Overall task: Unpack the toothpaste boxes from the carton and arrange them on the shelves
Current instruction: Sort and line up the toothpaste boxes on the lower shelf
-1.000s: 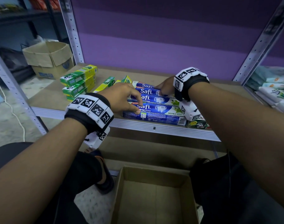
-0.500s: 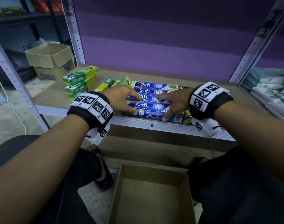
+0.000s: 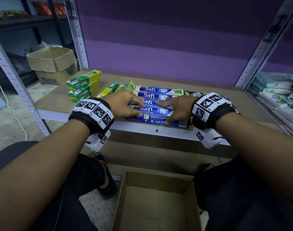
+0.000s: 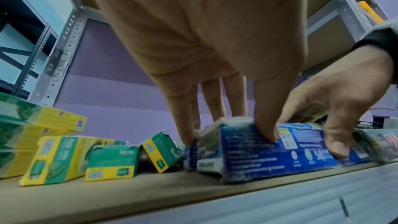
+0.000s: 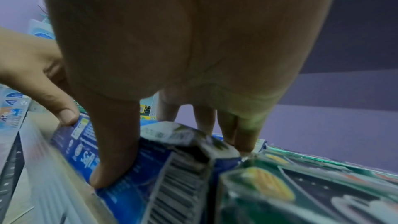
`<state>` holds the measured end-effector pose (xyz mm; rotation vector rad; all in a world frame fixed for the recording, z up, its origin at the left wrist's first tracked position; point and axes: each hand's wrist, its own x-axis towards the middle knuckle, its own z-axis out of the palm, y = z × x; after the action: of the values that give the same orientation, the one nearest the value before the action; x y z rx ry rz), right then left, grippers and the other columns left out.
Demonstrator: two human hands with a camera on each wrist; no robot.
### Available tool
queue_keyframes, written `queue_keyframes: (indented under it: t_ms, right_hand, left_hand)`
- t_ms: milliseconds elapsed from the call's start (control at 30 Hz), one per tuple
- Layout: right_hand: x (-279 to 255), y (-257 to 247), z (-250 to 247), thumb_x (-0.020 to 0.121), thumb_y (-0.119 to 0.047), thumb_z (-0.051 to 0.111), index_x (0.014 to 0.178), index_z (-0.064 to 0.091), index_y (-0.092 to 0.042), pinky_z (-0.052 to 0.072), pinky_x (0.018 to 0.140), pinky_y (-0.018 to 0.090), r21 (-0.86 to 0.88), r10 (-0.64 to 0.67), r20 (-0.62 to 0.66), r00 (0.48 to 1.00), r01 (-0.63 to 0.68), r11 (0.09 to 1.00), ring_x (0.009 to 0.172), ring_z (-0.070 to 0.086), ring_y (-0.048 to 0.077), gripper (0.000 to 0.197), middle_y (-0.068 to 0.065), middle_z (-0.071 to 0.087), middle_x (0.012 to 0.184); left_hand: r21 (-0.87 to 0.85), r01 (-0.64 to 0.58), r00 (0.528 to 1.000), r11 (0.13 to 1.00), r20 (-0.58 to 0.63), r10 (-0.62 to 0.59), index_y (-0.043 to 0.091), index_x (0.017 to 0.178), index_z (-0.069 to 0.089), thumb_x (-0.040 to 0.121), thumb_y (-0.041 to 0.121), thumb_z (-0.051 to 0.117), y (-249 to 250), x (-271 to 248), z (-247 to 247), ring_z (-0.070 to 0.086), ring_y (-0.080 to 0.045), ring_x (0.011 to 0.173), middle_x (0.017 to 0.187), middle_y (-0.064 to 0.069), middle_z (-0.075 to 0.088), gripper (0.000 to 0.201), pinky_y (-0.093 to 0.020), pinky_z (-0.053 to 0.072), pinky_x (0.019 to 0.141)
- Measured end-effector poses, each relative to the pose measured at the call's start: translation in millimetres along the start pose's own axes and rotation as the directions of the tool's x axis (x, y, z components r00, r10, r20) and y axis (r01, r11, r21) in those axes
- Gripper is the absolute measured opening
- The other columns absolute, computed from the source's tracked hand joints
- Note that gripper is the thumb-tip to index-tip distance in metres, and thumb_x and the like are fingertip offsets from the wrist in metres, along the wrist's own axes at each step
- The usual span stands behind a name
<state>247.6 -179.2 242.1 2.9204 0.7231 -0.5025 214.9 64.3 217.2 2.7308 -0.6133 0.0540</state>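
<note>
So the shelf (image 3: 217, 97) is right in front of the person at about arm level, wooden board with a metal front lip, and the carton (image 3: 159, 204) sits open on the floor between their knees, looking empty from the head view. Well off to the left there's another cardboard box (image 3: 52, 64) on the floor.

Main thing is the shrink-wrapped pack of blue Safi toothpaste boxes (image 3: 157, 104), sitting at the front edge of the shelf. Its long axis runs left-right, parallel to the lip, so it lies square across in front of both hands and neither one is really nearer; each has its own end. I'd guess whatever comes next is a push or slide straight back, or a small squaring-up, and for that both ends have to go together or the pack will skew.

Just to its left are green and yellow toothpaste boxes (image 3: 85, 85), some stacked, a few tipped loosely against each other. A dark green pack (image 5: 312, 193) butts against the right end.

Left hand (image 3: 125, 104) is clamped over the left end, thumb on the front face, fingers down behind. Right hand (image 3: 177, 109) does the same at the right end, thumb pressed on the front near the barcode, fingers spread over the top.
</note>
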Motion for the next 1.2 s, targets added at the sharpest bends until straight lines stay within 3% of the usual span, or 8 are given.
queue_keyframes:
  t_ms: [133, 267, 433, 567, 700, 833, 933, 1200]
  right_hand:
    - [3.3, -13.0, -0.7, 0.083, -0.071, 0.056, 0.148, 0.033, -0.048, 0.024, 0.115, 0.038, 0.126, -0.002, -0.101, 0.995, 0.015, 0.992, 0.146, 0.028, 0.021, 0.073, -0.006, 0.028, 0.16]
    - [19.5, -33.2, -4.4, 0.091, -0.056, 0.056, 0.136, 0.052, -0.04, 0.038, 0.104, 0.034, 0.143, -0.031, -0.239, 0.97, 0.067, 0.987, 0.13, 0.048, 0.025, 0.048, 0.004, 0.047, 0.146]
    - [45.1, -59.6, -20.4, 0.09, -0.047, 0.06, 0.126, 0.059, -0.039, 0.044, 0.102, 0.036, 0.146, -0.041, -0.298, 0.954, 0.088, 0.985, 0.118, 0.055, 0.028, 0.037, 0.007, 0.054, 0.131]
    - [68.8, -81.9, -33.1, 0.092, -0.042, 0.059, 0.124, 0.06, -0.037, 0.046, 0.094, 0.031, 0.144, -0.065, -0.317, 0.946, 0.115, 0.983, 0.112, 0.058, 0.025, 0.033, 0.004, 0.059, 0.126]
    - [92.4, -105.2, -42.0, 0.092, -0.04, 0.059, 0.125, 0.059, -0.036, 0.045, 0.085, 0.027, 0.125, -0.097, -0.316, 0.944, 0.143, 0.982, 0.107, 0.06, 0.025, 0.034, 0.003, 0.058, 0.122]
    - [116.1, -125.6, -47.7, 0.091, -0.038, 0.06, 0.123, 0.062, -0.034, 0.047, 0.082, 0.027, 0.129, -0.121, -0.33, 0.936, 0.172, 0.976, 0.1, 0.061, 0.022, 0.032, -0.004, 0.057, 0.107]
    - [133.1, -139.0, -48.5, 0.089, -0.038, 0.06, 0.119, 0.063, -0.034, 0.037, 0.079, 0.022, 0.098, -0.138, -0.331, 0.933, 0.179, 0.979, 0.106, 0.058, 0.021, 0.03, -0.005, 0.06, 0.116]
    - [163.4, -170.1, -51.6, 0.091, -0.039, 0.057, 0.123, 0.064, -0.023, 0.047, 0.095, 0.033, 0.026, -0.154, -0.229, 0.961, 0.164, 0.986, 0.117, 0.058, 0.028, 0.037, 0.003, 0.061, 0.13]
  left_hand:
    - [-0.063, -0.017, 1.0, 0.998, 0.0, 0.017, 0.029, 0.11, 0.074, 0.083, 0.04, 0.074, -4.7, 1.7, -3.6, 0.056, -0.005, 0.119, 0.125, 0.011, 0.065, 0.029, -0.025, 0.041, 0.105]
    - [-0.078, 0.031, 0.995, 0.996, -0.097, -0.039, 0.032, 0.099, 0.077, 0.087, 0.039, 0.07, -18.0, 1.8, -17.1, 0.063, -0.004, 0.101, 0.104, 0.015, 0.072, 0.016, -0.026, 0.046, 0.093]
    - [0.004, 0.151, 0.948, 0.989, -0.283, -0.144, 0.029, 0.099, 0.076, 0.087, 0.031, 0.07, -53.7, -5.1, -45.4, 0.058, 0.005, 0.078, 0.101, 0.012, 0.073, 0.014, -0.014, 0.037, 0.079]
    - [-0.022, 0.347, 0.848, 0.937, -0.418, -0.324, 0.025, 0.105, 0.075, 0.086, 0.028, 0.067, -90.6, -15.0, -66.4, 0.064, -0.018, 0.104, 0.111, 0.0, 0.071, 0.02, -0.031, 0.048, 0.097]
    - [-0.066, 0.455, 0.741, 0.888, -0.524, -0.419, 0.019, 0.113, 0.072, 0.084, 0.026, 0.07, -118.8, -26.4, -78.2, 0.061, -0.023, 0.11, 0.117, -0.005, 0.068, 0.029, -0.033, 0.047, 0.099]
    - [-0.107, 0.527, 0.702, 0.843, -0.504, -0.503, 0.019, 0.113, 0.071, 0.083, 0.04, 0.072, -133.5, -32.2, -80.0, 0.061, -0.024, 0.108, 0.113, -0.006, 0.068, 0.036, -0.031, 0.047, 0.095]
    - [-0.109, 0.581, 0.7, 0.806, -0.438, -0.564, 0.025, 0.112, 0.071, 0.079, 0.048, 0.074, -138.5, -32.4, -74.9, 0.063, -0.022, 0.104, 0.112, -0.003, 0.07, 0.04, -0.027, 0.047, 0.086]
    - [-0.213, 0.587, 0.664, 0.781, -0.425, -0.615, 0.03, 0.099, 0.077, 0.073, 0.033, 0.083, -147.6, -31.8, -75.8, 0.066, -0.016, 0.088, 0.103, 0.001, 0.073, 0.026, -0.022, 0.049, 0.079]
